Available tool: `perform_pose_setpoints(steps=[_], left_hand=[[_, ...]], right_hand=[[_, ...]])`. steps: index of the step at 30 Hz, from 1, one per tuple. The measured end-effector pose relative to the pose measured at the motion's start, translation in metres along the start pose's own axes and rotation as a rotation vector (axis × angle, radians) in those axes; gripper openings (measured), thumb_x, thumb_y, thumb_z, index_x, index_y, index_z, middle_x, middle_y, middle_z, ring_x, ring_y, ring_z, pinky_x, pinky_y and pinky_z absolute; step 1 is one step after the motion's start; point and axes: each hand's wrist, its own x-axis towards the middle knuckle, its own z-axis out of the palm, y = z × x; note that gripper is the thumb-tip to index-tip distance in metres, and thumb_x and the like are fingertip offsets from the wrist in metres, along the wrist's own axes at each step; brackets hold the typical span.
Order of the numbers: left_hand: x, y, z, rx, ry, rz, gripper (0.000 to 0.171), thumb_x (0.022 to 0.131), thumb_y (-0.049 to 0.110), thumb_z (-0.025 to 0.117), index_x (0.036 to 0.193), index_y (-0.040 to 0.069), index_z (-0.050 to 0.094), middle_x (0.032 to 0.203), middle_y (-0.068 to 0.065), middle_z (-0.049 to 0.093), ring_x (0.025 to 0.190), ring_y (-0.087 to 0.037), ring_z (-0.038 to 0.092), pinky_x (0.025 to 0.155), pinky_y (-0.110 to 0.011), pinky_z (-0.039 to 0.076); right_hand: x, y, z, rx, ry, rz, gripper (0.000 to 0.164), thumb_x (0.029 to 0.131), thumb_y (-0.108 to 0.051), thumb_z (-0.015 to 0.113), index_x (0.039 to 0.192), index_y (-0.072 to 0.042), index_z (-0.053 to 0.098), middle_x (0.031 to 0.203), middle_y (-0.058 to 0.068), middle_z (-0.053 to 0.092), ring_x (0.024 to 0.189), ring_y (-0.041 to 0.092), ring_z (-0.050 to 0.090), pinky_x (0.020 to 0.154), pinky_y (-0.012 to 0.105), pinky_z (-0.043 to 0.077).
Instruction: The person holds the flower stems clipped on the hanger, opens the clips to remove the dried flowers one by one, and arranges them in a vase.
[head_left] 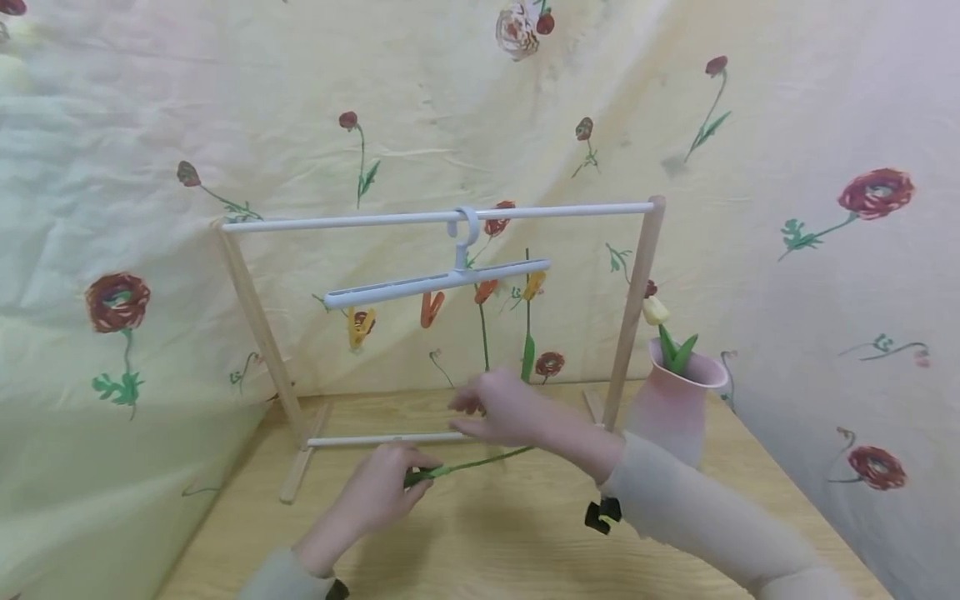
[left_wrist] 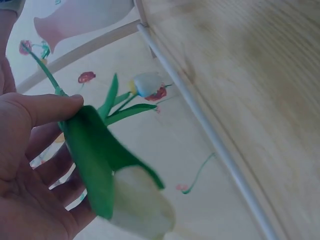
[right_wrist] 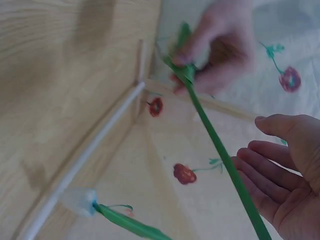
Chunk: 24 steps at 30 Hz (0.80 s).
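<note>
My left hand holds an artificial white tulip, thumb and fingers pinching it where the leaves meet the stem. Its green stem points right toward my right hand. That hand is beside the stem with fingers loosely bent and apart, gripping nothing in the right wrist view. Above both hands, a pale hanger hangs tilted from the rack's white rod. From its right-hand orange clip and yellow clip hang two green stems; my right arm hides their lower ends in the head view.
A pink and white vase with a white tulip stands right of the rack's wooden post. A yellow clip and an orange clip hang at the hanger's left. The lower rod runs just behind my hands.
</note>
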Motion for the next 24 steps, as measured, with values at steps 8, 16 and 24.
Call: perform_pose_setpoints(steps=[8,16,24], left_hand=[[0.012,0.013,-0.005,0.190,0.104,0.130,0.020,0.086,0.012,0.089,0.105,0.016,0.085,0.087,0.005,0.069,0.079,-0.006,0.055,0.065,-0.018,0.051],[0.015,0.019,-0.007,0.189,0.121,0.123,0.019,0.086,0.013,0.089,0.105,0.015,0.085,0.090,0.005,0.071,0.082,-0.009,0.060,0.069,-0.021,0.054],[0.017,0.021,-0.007,0.197,0.133,0.141,0.019,0.085,0.013,0.090,0.103,0.015,0.085,0.091,0.003,0.073,0.084,-0.010,0.064,0.071,-0.023,0.058]], right_hand=[[-0.030,-0.011,0.012,-0.121,-0.095,-0.002,0.014,0.096,-0.020,0.080,0.101,-0.008,0.083,0.092,0.004,0.083,0.079,0.012,0.076,0.067,0.014,0.057],[-0.043,-0.014,0.019,-0.130,-0.108,-0.003,0.007,0.093,-0.015,0.082,0.096,-0.009,0.084,0.089,0.001,0.082,0.073,0.003,0.071,0.064,0.009,0.053],[-0.046,-0.016,0.024,-0.119,-0.085,-0.025,0.009,0.088,0.000,0.082,0.085,-0.008,0.080,0.081,0.001,0.078,0.071,0.005,0.070,0.064,0.008,0.053]])
